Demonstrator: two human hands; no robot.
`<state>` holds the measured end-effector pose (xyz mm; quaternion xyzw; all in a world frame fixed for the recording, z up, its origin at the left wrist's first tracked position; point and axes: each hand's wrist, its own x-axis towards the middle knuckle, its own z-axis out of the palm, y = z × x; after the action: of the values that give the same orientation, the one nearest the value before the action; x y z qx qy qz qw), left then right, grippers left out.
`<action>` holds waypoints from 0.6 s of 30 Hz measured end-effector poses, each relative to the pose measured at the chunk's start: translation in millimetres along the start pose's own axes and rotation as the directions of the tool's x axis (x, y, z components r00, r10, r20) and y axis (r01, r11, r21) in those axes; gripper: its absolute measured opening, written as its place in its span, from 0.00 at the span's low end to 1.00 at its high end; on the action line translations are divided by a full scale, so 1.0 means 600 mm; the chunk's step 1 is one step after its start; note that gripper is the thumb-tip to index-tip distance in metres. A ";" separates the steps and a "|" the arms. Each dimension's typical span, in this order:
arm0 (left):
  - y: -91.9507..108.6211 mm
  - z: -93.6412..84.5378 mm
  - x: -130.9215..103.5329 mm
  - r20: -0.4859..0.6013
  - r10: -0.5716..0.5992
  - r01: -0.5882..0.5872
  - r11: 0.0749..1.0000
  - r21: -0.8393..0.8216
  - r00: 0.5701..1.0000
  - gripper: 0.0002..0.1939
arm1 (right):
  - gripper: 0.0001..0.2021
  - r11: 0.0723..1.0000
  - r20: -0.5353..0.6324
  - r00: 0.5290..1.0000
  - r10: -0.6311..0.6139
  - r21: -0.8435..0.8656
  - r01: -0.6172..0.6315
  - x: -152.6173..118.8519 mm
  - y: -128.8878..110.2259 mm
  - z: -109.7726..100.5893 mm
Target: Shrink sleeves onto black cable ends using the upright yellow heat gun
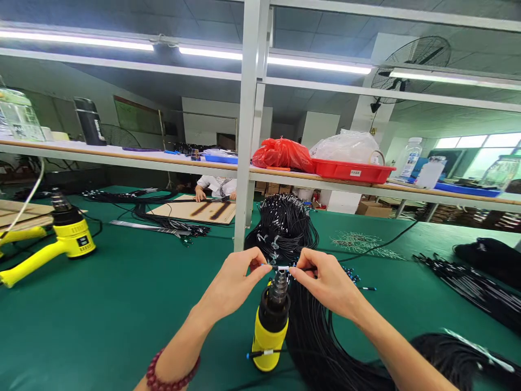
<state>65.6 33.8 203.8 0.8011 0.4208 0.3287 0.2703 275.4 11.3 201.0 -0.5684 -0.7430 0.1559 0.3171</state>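
Observation:
Both hands pinch one thin black cable, with a short white sleeve (283, 267) on the stretch between them. My left hand (232, 279) grips its left end, where a bit of blue shows at the fingertips. On the other side, my right hand (325, 277) pinches the cable near the sleeve. Right under the sleeve is the metal nozzle of a yellow heat gun (271, 336), standing upright. Another black cable (280, 352) with a blue tip and white band crosses the gun's body. A thick bundle of black cables (313, 326) runs down beside the gun.
A second yellow heat gun (75, 239) stands at left. Behind my hands lies a coiled heap of black cables (285, 222). More cable bundles (476, 288) lie at right. A white post (246, 119) holds a shelf (195, 161) overhead. Across the table, a co-worker's hand (200, 194) rests by a board (195, 209).

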 end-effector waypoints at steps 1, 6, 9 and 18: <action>0.001 -0.001 0.000 -0.001 -0.003 0.003 1.000 -0.009 1.000 0.12 | 0.13 1.000 0.009 1.000 -0.001 0.006 0.001 -0.001 -0.001 -0.002; 0.004 -0.006 0.000 -0.013 -0.022 0.022 1.000 0.000 1.000 0.15 | 0.13 0.996 0.078 0.994 -0.075 0.054 0.071 -0.009 -0.007 -0.016; 0.000 -0.009 0.000 -0.002 -0.028 0.028 0.995 0.092 1.000 0.24 | 0.13 0.994 0.076 0.993 -0.092 0.062 0.087 -0.011 -0.008 -0.019; -0.006 -0.006 0.000 0.039 -0.018 0.015 0.997 0.074 0.999 0.26 | 0.12 0.994 0.062 0.993 -0.099 0.058 0.095 -0.009 -0.008 -0.015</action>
<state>61.0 36.1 203.1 0.8134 0.4338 0.2949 0.2514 278.8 3.7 209.0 -0.5173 -0.7751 0.1792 0.3156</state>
